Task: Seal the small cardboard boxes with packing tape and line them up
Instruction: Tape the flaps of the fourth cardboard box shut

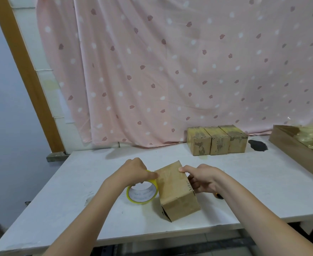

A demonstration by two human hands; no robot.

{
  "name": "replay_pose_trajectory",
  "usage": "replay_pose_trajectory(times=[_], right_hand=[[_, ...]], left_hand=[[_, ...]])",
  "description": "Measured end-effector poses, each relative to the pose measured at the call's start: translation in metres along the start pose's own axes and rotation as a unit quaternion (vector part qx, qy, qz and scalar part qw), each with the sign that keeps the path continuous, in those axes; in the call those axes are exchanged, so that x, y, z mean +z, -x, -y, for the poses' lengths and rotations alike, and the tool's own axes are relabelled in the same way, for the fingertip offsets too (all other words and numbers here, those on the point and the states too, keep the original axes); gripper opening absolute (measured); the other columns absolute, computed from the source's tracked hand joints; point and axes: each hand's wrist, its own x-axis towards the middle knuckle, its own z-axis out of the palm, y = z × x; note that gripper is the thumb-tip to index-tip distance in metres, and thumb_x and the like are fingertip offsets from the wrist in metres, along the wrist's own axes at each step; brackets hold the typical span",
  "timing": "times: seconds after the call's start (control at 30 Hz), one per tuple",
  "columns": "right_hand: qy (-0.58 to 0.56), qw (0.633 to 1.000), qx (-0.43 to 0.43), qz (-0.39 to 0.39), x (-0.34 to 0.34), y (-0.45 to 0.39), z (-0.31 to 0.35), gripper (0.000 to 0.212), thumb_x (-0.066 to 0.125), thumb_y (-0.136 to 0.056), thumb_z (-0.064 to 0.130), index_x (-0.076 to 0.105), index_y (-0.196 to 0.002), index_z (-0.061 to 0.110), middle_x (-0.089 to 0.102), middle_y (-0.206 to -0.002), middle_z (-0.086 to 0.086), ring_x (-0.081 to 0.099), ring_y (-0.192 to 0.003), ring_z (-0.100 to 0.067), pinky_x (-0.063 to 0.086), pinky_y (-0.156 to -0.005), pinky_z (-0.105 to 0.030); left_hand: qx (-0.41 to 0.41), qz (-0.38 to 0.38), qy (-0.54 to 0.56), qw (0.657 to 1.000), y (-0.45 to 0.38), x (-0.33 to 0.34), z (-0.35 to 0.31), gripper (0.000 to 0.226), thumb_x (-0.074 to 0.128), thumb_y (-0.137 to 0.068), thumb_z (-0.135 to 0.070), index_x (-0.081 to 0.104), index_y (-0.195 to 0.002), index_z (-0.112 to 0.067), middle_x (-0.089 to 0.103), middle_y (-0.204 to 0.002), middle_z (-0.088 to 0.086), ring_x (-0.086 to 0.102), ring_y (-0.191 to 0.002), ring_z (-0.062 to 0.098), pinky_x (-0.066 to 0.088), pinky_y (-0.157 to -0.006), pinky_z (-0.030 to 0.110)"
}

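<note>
White table, filling the lower half of the frame. On it: one brown cardboard box at lower centre, lying at an angle; a roll of yellow-tinted packing tape standing on edge, touching the box's left side; three taped cardboard boxes in a touching row at right of centre, near the far edge; a dark stain just right of that row; a wooden tray at the right edge, partly out of frame.

Yellow-handled tool: lower centre-right, mostly hidden behind right wrist.
Wooden tray: cut off at right edge.
Printing on boxes: too blurred to read.
</note>
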Motion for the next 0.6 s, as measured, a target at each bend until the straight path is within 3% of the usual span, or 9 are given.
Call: replay_pose_trajectory(times=[0.13,0.27,0.33,0.4,0.47,0.53,0.6], right_hand=[[0.004,1.0,-0.002,0.015,-0.002,0.002,0.0,0.035,0.069,-0.091,0.028,0.054,-0.095,-0.003,0.056,-0.047,-0.005,0.054,-0.038,-0.016,0.053,-0.061,-0.036],[0.047,0.999,-0.007,-0.016,-0.005,0.001,0.0,0.043,0.068,-0.089,0.031,0.059,-0.103,-0.008,0.068,-0.079,-0.018,0.064,-0.058,-0.025,0.057,-0.065,-0.035],[0.078,0.996,-0.008,-0.039,-0.007,0.002,-0.001,0.041,0.066,-0.088,0.033,0.062,-0.102,-0.006,0.071,-0.092,-0.022,0.065,-0.068,-0.028,0.058,-0.069,-0.035],[0.149,0.985,-0.033,-0.08,-0.005,0.005,0.0,0.033,0.063,-0.087,0.032,0.062,-0.087,-0.001,0.066,-0.084,-0.02,0.055,-0.063,-0.025,0.048,-0.062,-0.034],[0.265,0.948,-0.098,-0.144,0.002,0.01,0.0,0.02,0.056,-0.092,0.026,0.061,-0.086,0.009,0.056,-0.082,-0.015,0.053,-0.068,-0.026,0.04,-0.064,-0.035],[0.405,0.872,-0.181,-0.208,0.014,0.018,-0.003,0.031,0.045,-0.101,0.023,0.059,-0.123,0.007,0.06,-0.125,-0.012,0.057,-0.113,-0.029,0.044,-0.093,-0.037],[0.458,0.821,-0.285,-0.19,0.029,0.032,-0.01,0.041,0.035,-0.106,0.027,0.046,-0.143,0.012,0.04,-0.153,-0.005,0.037,-0.14,-0.023,0.031,-0.111,-0.032]], left_hand=[[-0.016,0.022,-0.021,0.999,-0.002,0.001,-0.004,0.05,0.073,-0.075,-0.05,0.053,-0.053,-0.011,0.05,-0.053,0.001,0.047,-0.049,0.019,0.042,-0.051,0.022],[-0.008,0.013,-0.036,0.999,-0.007,0.011,-0.007,0.053,0.075,-0.074,-0.052,0.044,-0.052,-0.015,0.056,-0.056,-0.003,0.047,-0.05,0.016,0.038,-0.05,0.021],[-0.002,-0.006,-0.074,0.997,-0.008,0.016,-0.014,0.055,0.073,-0.073,-0.055,0.037,-0.055,-0.018,0.05,-0.06,-0.003,0.041,-0.054,0.018,0.032,-0.053,0.024],[0.005,-0.023,-0.111,0.994,-0.009,0.02,-0.021,0.055,0.071,-0.073,-0.059,0.036,-0.059,-0.019,0.043,-0.064,-0.003,0.04,-0.058,0.02,0.029,-0.055,0.026],[0.01,-0.028,-0.137,0.99,-0.009,0.022,-0.027,0.055,0.069,-0.075,-0.059,0.035,-0.06,-0.018,0.041,-0.064,-0.004,0.04,-0.061,0.02,0.027,-0.054,0.026],[0.015,-0.031,-0.153,0.988,-0.011,0.022,-0.031,0.056,0.068,-0.076,-0.059,0.034,-0.06,-0.018,0.039,-0.063,-0.004,0.04,-0.06,0.02,0.027,-0.053,0.026],[0.014,-0.032,-0.154,0.987,-0.012,0.024,-0.032,0.055,0.067,-0.076,-0.057,0.034,-0.06,-0.017,0.038,-0.062,-0.004,0.038,-0.058,0.019,0.027,-0.053,0.026]])
